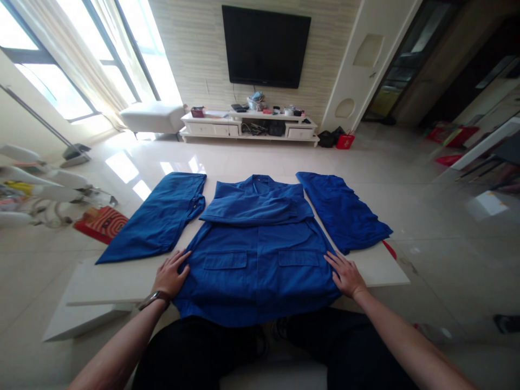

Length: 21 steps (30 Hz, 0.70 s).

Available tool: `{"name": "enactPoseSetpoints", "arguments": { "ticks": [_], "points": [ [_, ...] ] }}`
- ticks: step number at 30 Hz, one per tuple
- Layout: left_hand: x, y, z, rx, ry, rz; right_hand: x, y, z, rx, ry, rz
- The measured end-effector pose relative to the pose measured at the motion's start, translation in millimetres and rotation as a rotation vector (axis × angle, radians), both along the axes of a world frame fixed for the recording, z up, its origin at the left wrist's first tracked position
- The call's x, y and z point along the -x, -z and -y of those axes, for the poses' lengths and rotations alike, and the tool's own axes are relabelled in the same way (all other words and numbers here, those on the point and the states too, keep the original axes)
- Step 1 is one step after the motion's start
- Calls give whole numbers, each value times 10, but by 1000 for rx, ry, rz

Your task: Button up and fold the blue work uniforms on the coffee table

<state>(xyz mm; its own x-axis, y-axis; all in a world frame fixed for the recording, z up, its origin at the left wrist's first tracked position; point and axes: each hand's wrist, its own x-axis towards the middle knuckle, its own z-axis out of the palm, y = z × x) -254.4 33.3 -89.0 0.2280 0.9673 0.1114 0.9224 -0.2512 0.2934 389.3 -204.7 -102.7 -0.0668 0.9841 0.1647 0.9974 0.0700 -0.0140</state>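
Observation:
A blue jacket (255, 260) lies front up across the middle of the table, its sleeves folded over the chest and its collar at the far end. Two flap pockets show on its lower half, and the hem hangs over the near edge. My left hand (170, 273) rests on the jacket's left edge, fingers spread. On the opposite edge lies my right hand (344, 273), its fingers stretched out and touching the cloth. Folded blue garments flank the jacket: one on the left (156, 216), another, more crumpled, on the right (343, 211).
The white table (382, 271) stands before my knees. A red patterned bag (101, 225) is on the floor at the left. Beyond the table, a low white TV cabinet (211, 130) and a grey-white bench (154, 116) stand along the wall. A red bag (345, 141) sits beside the cabinet.

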Motion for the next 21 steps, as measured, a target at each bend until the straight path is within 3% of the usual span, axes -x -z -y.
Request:
{"name": "enactPoseSetpoints", "arguments": {
  "ticks": [21],
  "points": [
    [2,6,5,-8,-3,6,11,-8,2,5,6,-7]
  ]
}}
